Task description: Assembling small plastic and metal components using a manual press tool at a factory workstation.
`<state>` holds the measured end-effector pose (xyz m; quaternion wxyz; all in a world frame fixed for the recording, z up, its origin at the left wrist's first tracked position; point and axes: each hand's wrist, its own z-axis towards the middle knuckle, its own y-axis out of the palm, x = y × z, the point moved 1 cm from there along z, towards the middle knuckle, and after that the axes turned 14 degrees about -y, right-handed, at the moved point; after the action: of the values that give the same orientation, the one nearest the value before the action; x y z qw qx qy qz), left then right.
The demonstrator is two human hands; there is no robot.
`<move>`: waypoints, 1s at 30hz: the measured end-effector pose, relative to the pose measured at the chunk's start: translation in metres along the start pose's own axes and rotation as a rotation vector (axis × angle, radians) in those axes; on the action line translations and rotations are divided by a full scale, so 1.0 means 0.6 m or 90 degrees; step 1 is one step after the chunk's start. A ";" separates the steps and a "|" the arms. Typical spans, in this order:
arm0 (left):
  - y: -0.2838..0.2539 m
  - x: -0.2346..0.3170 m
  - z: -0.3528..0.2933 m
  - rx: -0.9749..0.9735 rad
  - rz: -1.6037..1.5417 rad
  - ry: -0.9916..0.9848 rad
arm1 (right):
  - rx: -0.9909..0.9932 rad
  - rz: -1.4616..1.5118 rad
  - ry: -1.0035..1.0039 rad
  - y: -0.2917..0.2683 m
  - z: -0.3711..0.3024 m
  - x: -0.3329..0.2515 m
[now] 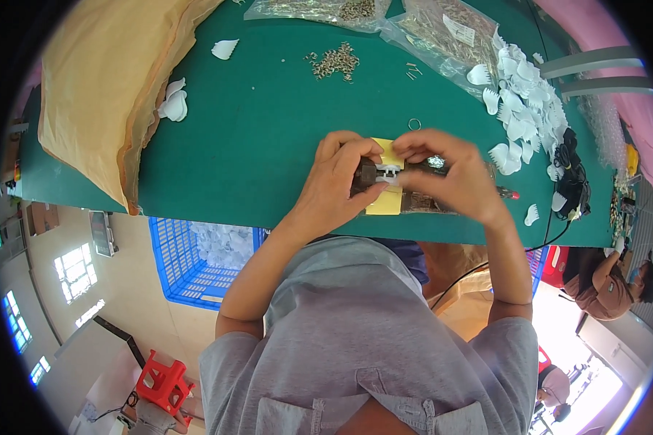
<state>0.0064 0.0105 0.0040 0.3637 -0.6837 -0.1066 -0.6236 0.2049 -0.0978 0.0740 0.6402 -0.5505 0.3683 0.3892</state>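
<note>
A small white plastic part (388, 173) sits in a dark metal fixture (423, 201) with a yellow pad (384, 204) on it, close to the table's near edge. My left hand (335, 176) is curled round the fixture's left side, its thumb and fingertips closed at the white part. From the right, my right hand (458, 172) reaches over the fixture, thumb and fingers bent together beside the white part. Whatever those right fingertips hold is too small or hidden to tell. A metal ring (414, 124) lies just beyond the fixture.
On the green table (254, 145) lie a heap of white comb-edged pieces (522, 101) at right, small metal fittings (337, 62), plastic bags (442, 40) and a black cable (569, 174). A large brown paper sack (109, 87) fills the left. A blue crate (178, 264) stands below the edge.
</note>
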 end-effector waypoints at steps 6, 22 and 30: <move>0.000 -0.002 0.004 0.010 0.033 0.060 | 0.084 -0.192 -0.011 -0.059 0.115 0.084; -0.004 -0.005 0.002 -0.012 0.038 0.050 | -0.012 -0.309 0.023 0.033 0.226 0.127; 0.000 -0.006 -0.004 -0.018 0.031 0.037 | -0.008 -0.294 -0.064 0.031 0.215 0.107</move>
<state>0.0040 0.0101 0.0005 0.3722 -0.6726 -0.0707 -0.6356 0.2211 0.0378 0.0245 0.7261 -0.6041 0.1982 0.2617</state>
